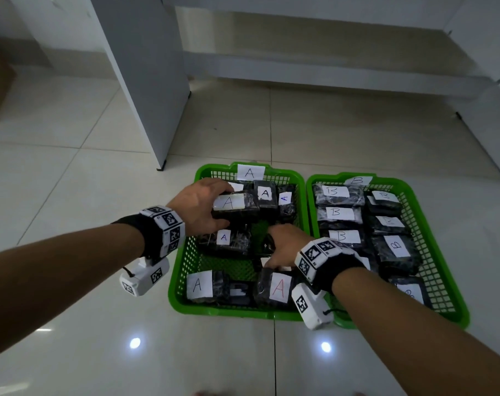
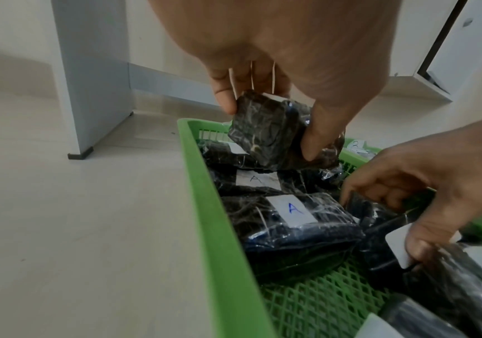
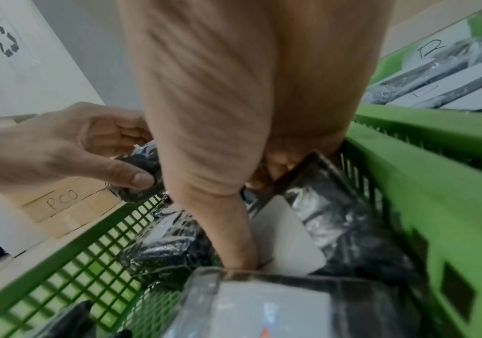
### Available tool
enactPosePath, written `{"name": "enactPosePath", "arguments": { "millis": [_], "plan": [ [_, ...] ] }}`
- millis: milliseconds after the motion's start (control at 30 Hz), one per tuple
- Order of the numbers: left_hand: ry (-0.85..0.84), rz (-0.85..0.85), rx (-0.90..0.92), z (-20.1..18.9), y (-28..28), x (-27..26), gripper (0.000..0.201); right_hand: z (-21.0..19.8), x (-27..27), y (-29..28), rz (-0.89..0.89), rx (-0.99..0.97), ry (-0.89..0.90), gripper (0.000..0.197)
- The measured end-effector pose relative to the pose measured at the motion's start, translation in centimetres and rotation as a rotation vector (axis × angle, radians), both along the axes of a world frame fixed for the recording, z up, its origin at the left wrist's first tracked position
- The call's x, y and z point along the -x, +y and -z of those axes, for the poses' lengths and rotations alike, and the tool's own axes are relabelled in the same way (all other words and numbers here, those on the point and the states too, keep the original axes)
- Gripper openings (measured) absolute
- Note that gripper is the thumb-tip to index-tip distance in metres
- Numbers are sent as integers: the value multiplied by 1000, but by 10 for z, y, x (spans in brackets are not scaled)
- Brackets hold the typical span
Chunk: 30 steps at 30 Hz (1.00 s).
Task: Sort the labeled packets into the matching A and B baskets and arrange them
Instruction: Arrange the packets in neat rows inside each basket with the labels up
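Two green mesh baskets side by side at frame centre: A basket [image 1: 185, 252] holds black wrapped A-labelled packets [image 1: 224, 238], B basket [image 1: 431, 252] holds B-labelled packets [image 1: 340, 212] in rows.

Both baskets, A basket [image 1: 183, 261] and B basket [image 1: 431, 252], are showing bright green mesh. Packets [image 1: 234, 244] are appearing black under glossy wrap, carrying white labels [image 1: 198, 284]; one label [image 1: 280, 287] is bearing a red letter, another [image 2: 291, 209] blue. Wristbands [image 1: 168, 227] are displaying black-and-white square markers. Floor tiles [image 1: 71, 324] are reading pale cream
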<state>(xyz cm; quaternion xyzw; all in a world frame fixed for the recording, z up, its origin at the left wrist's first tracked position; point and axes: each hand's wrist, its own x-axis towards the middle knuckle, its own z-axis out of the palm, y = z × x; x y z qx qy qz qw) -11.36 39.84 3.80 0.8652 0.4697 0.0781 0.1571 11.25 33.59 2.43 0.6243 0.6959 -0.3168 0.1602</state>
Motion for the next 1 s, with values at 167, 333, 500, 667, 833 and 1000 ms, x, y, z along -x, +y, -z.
{"name": "enactPosePath", "arguments": {
  "millis": [167,333,500,667,833,1000],
  "plan": [
    [-55,3,17,1,-2,-10,73,-29,-16,6,233,-55,110,46],
    [-103,54,53,4,-9,-40,71,-72,-57,19,338,13,129,43],
    [-78,133,102,11,-13,-71,68,-86,-94,14,475,55,229,36],
    [22,194,139,21,-15,-89,68,-85,-109,12,593,21,348,24],
    [133,170,104,29,-12,-101,61,-59,-88,10,751,-172,524,39],
    [276,177,52,34,-10,-110,55,-25,-74,10,858,-212,617,41]
  ]
}}
